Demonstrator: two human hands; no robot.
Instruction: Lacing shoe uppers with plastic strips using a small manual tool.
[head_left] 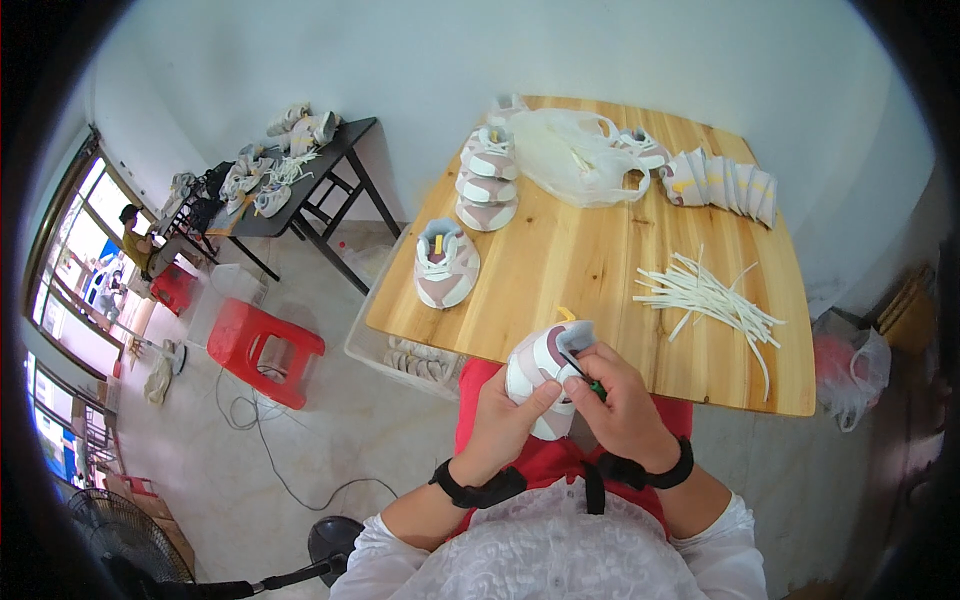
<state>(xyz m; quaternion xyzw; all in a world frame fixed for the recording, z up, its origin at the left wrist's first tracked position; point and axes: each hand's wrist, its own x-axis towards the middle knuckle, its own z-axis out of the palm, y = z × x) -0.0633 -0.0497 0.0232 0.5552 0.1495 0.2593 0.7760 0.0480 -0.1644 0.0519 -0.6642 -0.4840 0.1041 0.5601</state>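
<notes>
In front of my lap, at the table's near edge, I hold a white and mauve shoe upper [530, 368] with a yellow tab at its top. My left hand [500, 420] is closed on its left side, thumb pressed on the white part. The fingers of my right hand [625, 410] are wrapped round a small green-handled tool [597, 389]; its thin dark shaft reaches to the upper's opening. The exact kind of tool is hard to make out. White shoelaces [705, 295] lie in a loose pile to the right.
On the wooden table [570, 270] stand one shoe upper [446, 264], a stacked row [487, 178], a plastic bag [570, 155] and nested uppers [720, 185]. A plastic bin [375, 350], red stool [265, 350], fan [125, 535] and floor cable [270, 450] are leftward. A person [145, 245] sits far left.
</notes>
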